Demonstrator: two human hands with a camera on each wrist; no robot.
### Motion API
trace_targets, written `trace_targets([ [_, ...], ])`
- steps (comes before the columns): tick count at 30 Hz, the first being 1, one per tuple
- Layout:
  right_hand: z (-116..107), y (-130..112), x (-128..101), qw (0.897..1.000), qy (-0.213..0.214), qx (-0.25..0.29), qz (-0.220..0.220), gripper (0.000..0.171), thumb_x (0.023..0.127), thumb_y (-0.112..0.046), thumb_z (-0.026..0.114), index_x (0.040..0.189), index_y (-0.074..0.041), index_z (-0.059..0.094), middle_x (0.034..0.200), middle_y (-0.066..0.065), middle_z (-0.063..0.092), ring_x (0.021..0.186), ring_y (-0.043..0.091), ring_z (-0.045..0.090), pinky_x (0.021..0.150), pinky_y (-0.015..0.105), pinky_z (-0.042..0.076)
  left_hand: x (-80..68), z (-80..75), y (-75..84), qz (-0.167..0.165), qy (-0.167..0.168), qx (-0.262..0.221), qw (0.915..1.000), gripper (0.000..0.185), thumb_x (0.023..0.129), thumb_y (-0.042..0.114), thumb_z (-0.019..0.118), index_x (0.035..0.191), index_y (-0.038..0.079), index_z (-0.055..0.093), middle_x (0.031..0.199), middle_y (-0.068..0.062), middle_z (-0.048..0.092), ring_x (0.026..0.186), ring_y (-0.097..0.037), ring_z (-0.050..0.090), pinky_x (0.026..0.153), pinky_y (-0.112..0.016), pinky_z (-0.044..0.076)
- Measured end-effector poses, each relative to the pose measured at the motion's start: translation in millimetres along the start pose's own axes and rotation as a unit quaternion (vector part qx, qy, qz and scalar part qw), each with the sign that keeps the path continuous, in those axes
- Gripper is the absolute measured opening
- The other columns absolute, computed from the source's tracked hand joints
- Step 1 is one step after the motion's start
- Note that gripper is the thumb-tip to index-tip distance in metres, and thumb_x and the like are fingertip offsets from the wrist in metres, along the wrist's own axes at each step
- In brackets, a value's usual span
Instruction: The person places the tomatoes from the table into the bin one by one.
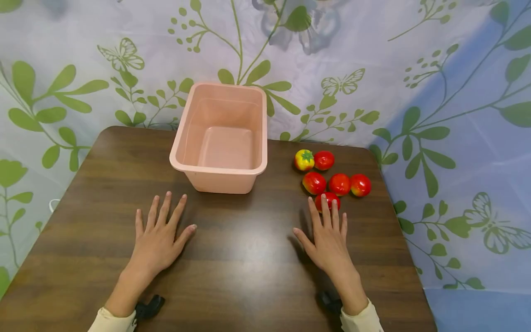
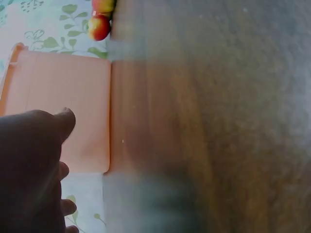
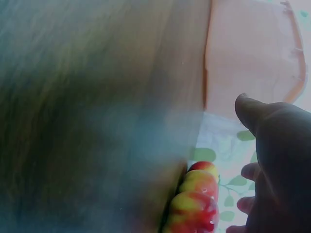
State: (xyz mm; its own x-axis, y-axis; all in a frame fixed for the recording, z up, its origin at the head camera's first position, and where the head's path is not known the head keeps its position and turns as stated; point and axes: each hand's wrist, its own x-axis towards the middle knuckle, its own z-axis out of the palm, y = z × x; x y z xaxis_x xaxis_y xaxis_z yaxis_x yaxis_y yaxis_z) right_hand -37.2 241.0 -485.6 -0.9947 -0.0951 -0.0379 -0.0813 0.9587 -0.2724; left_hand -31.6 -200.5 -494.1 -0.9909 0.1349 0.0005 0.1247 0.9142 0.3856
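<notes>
My left hand [image 1: 156,244] is over the left of the table, palm down, fingers spread and nothing in them. On the other side my right hand [image 1: 329,246] is held the same way, a shadow beside it on the wood. Its fingertips overlap the nearest red tomato [image 1: 330,196] in the head view. Several more glossy tomatoes [image 1: 314,183] lie grouped beyond it; one yellow-and-red tomato [image 1: 304,160] shows its green leafy top. Between and beyond the hands stands a pink plastic bin [image 1: 220,182], upright with nothing inside. In the left wrist view the thumb overlaps the bin's side [image 2: 87,92].
The brown wooden table [image 1: 249,286] meets a leaf-and-butterfly patterned curtain [image 1: 141,27] at the back and right. Dark straps [image 1: 150,307] show at the wrists, by the cream sleeves [image 1: 111,321]. A small white loop [image 1: 53,205] pokes out at the left edge.
</notes>
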Motion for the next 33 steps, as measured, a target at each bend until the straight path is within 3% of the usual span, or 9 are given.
trace_targets([
  [6, 2.6, 9.4, 6.2, 0.999, 0.035, 0.026, -0.011, 0.110, 0.096, -0.057, 0.073, 0.175, -0.020, 0.006, 0.183, 0.016, 0.004, 0.168, 0.050, 0.001, 0.130, 0.080, 0.010, 6.3, -2.1, -6.3, 0.019, -0.006, -0.136, 0.9905, 0.082, 0.109, 0.049, 0.059, 0.175, 0.031, 0.014, 0.181, -0.024, 0.007, 0.167, -0.054, 0.004, 0.122, -0.088, 0.014],
  [10, 1.1, 16.1, 12.8, 0.997, 0.059, 0.047, -0.017, 0.110, 0.095, -0.049, 0.077, 0.174, -0.015, 0.010, 0.182, 0.020, 0.010, 0.166, 0.053, 0.004, 0.128, 0.081, 0.012, 12.6, -8.3, -8.7, 0.035, 0.022, -0.251, 0.9671, 0.083, 0.105, 0.031, 0.071, 0.173, 0.024, 0.024, 0.178, -0.027, 0.019, 0.163, -0.057, 0.015, 0.118, -0.088, 0.023],
  [13, -1.0, 21.1, 18.3, 0.996, 0.066, 0.064, -0.020, 0.107, 0.095, -0.046, 0.077, 0.174, -0.014, 0.012, 0.181, 0.020, 0.010, 0.166, 0.053, 0.004, 0.128, 0.082, 0.012, 17.5, -16.6, -9.5, 0.028, 0.055, -0.325, 0.9436, 0.085, 0.103, 0.019, 0.073, 0.172, 0.023, 0.023, 0.173, -0.023, 0.029, 0.159, -0.050, 0.029, 0.127, -0.061, 0.038],
  [16, -1.0, 26.5, 23.6, 0.994, 0.067, 0.082, -0.019, 0.105, 0.096, -0.046, 0.077, 0.174, -0.014, 0.014, 0.182, 0.019, 0.009, 0.166, 0.052, 0.002, 0.128, 0.082, 0.011, 23.0, -25.6, -9.9, 0.013, 0.081, -0.405, 0.9105, 0.088, 0.103, 0.009, 0.071, 0.172, 0.026, 0.018, 0.167, -0.015, 0.038, 0.154, -0.037, 0.039, 0.119, -0.025, 0.048],
  [18, -0.1, 29.8, 26.5, 0.993, 0.069, 0.095, -0.018, 0.103, 0.097, -0.044, 0.077, 0.173, -0.014, 0.015, 0.182, 0.019, 0.010, 0.167, 0.051, 0.002, 0.127, 0.082, 0.011, 27.8, -30.3, -10.4, 0.008, 0.096, -0.462, 0.8816, 0.086, 0.103, 0.003, 0.068, 0.171, 0.026, 0.019, 0.161, -0.009, 0.044, 0.149, -0.028, 0.045, 0.109, -0.010, 0.047],
  [23, 2.3, 37.6, 31.7, 0.986, 0.097, 0.135, -0.013, 0.095, 0.097, -0.039, 0.077, 0.170, -0.011, 0.024, 0.179, 0.020, 0.017, 0.164, 0.051, 0.008, 0.124, 0.081, 0.015, 44.6, -38.7, -9.6, 0.027, 0.158, -0.568, 0.8076, 0.079, 0.098, -0.011, 0.066, 0.165, 0.014, 0.035, 0.150, -0.003, 0.055, 0.139, -0.015, 0.055, 0.106, -0.014, 0.054],
  [26, 1.9, 40.7, 34.8, 0.980, 0.110, 0.166, -0.005, 0.091, 0.096, -0.035, 0.079, 0.168, -0.010, 0.030, 0.177, 0.020, 0.022, 0.161, 0.050, 0.014, 0.122, 0.081, 0.018, 55.1, -43.9, -8.1, 0.056, 0.192, -0.599, 0.7752, 0.078, 0.093, -0.019, 0.066, 0.162, 0.007, 0.040, 0.148, -0.007, 0.056, 0.137, -0.020, 0.057, 0.107, -0.019, 0.057],
  [29, 0.8, 43.1, 35.9, 0.974, 0.117, 0.192, 0.009, 0.087, 0.096, -0.031, 0.080, 0.167, -0.011, 0.034, 0.175, 0.019, 0.026, 0.155, 0.047, 0.019, 0.120, 0.079, 0.026, 66.6, -50.9, -5.7, 0.089, 0.207, -0.607, 0.7616, 0.078, 0.090, -0.022, 0.067, 0.160, 0.002, 0.043, 0.149, -0.010, 0.056, 0.138, -0.023, 0.056, 0.107, -0.022, 0.057],
  [33, 2.4, 45.9, 36.6, 0.971, 0.122, 0.204, 0.018, 0.082, 0.096, -0.028, 0.081, 0.164, -0.011, 0.038, 0.171, 0.021, 0.032, 0.148, 0.045, 0.026, 0.115, 0.073, 0.036, 79.0, -59.5, -3.7, 0.108, 0.209, -0.599, 0.7652, 0.073, 0.089, -0.020, 0.070, 0.156, 0.000, 0.048, 0.152, -0.010, 0.054, 0.139, -0.024, 0.054, 0.107, -0.022, 0.057],
])
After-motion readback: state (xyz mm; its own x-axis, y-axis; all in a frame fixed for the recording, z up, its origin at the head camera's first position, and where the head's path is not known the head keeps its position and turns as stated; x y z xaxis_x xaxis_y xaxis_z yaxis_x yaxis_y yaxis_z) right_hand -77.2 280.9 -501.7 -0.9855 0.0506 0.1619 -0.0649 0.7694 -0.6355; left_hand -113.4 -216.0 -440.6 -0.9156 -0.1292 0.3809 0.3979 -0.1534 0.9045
